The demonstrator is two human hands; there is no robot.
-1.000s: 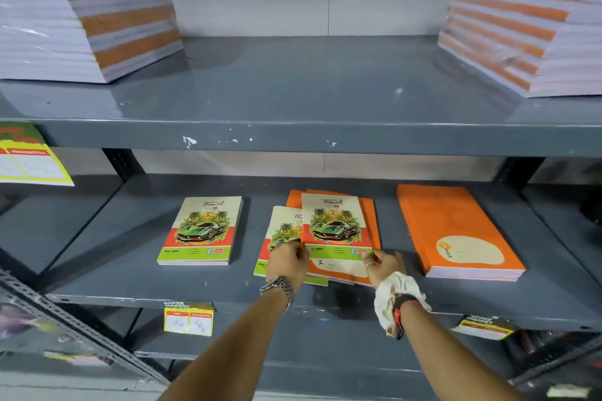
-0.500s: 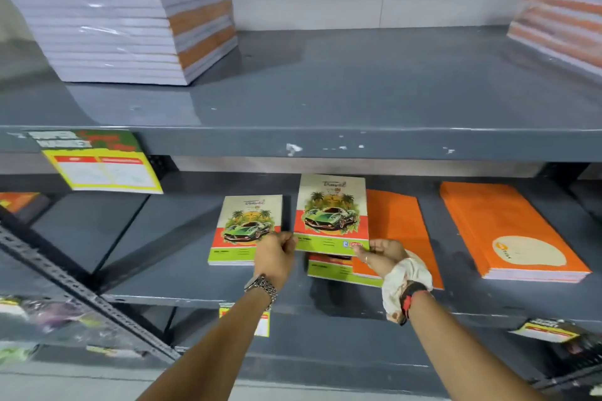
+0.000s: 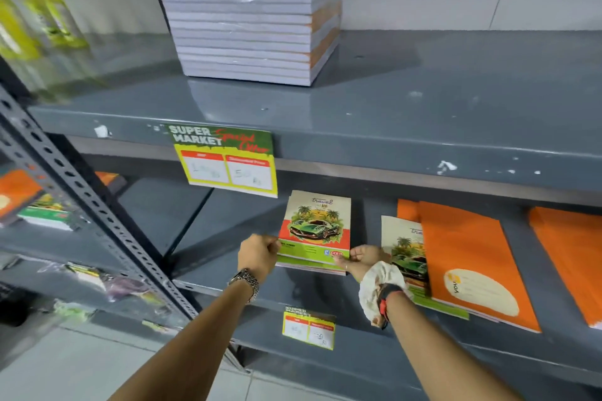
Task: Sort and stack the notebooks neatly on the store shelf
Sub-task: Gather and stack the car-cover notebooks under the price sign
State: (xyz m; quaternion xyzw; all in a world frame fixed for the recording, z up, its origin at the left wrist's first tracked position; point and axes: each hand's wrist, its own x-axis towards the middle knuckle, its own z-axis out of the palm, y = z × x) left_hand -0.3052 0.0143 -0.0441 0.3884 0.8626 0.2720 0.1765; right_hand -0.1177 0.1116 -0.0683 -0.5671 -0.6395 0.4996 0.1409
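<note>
**Car notebook moved left onto matching stack**

Car notebook now tops its own pile on the shelf, left of the mixed pile. Left hand and right hand each pinch a near corner. Thin, light, flexible: grip at edges

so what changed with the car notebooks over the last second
Both hands, left hand and right hand, carried the top car notebook leftward off the mixed pile and onto the separate car-cover stack, where they now hold its near corners. That uncovered the orange notebook lying over another car notebook. The orange stack at the far right stayed put.
</note>
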